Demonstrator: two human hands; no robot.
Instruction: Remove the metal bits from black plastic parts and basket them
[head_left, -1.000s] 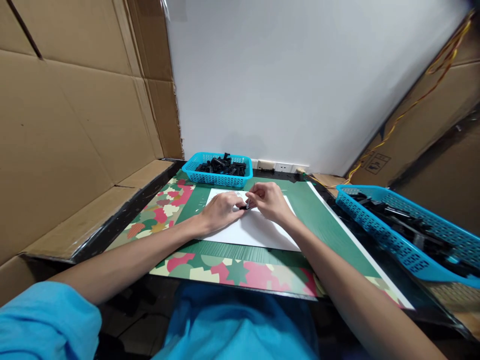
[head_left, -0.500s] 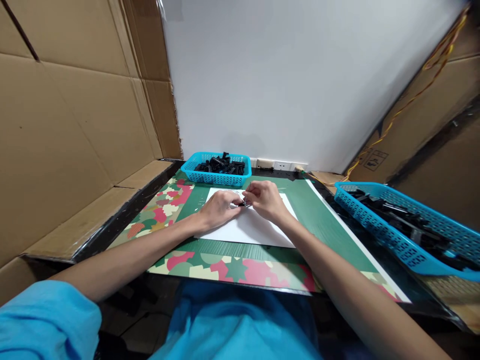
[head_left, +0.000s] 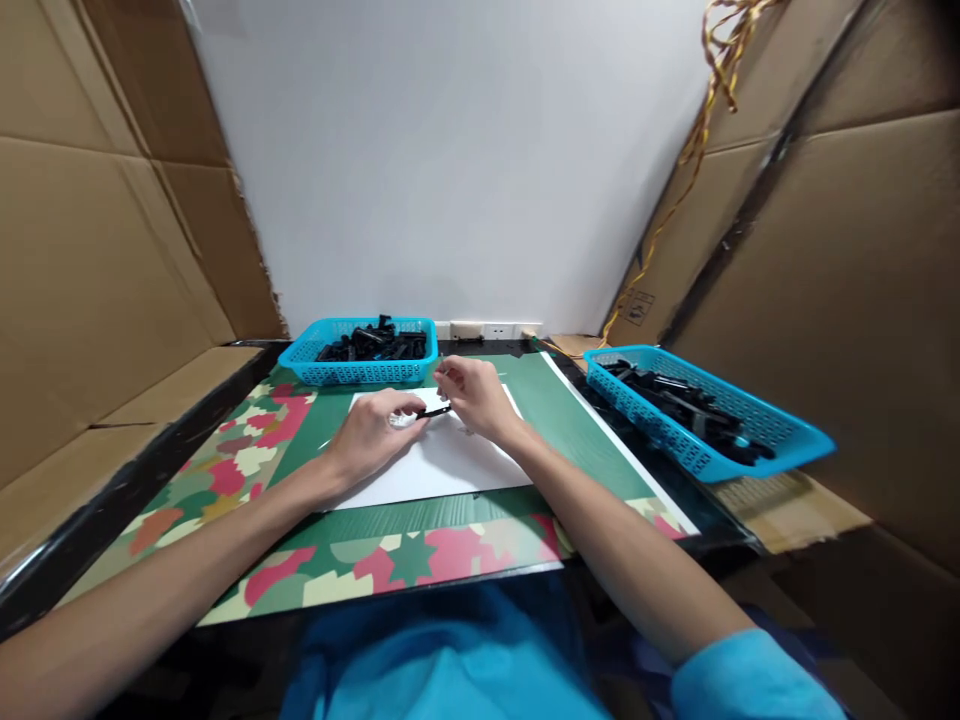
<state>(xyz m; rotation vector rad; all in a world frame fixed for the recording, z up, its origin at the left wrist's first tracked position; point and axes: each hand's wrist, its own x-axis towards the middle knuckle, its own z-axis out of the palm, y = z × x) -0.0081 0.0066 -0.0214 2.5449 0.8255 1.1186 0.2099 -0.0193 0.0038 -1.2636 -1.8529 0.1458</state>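
My left hand (head_left: 373,436) rests on a white sheet of paper (head_left: 439,468), fingers curled round something small and shiny that I cannot make out. My right hand (head_left: 473,397) is just to its right, fingers pinched on a thin black part (head_left: 437,410) that bridges the two hands. The paper lies on a green mat (head_left: 592,432) with a camouflage-patterned border. Both forearms reach in from below; blue sleeves show at the bottom.
A blue basket (head_left: 330,372) of black parts stands behind the paper near the white wall. A longer blue basket (head_left: 686,455) of black parts sits at the right, overhanging the table edge. Cardboard walls close in left and right. Yellow cables (head_left: 694,150) hang at the right.
The view has swung to the right, so everything sits further left in frame. My hands have drawn slightly apart, and the black part now shows between them.
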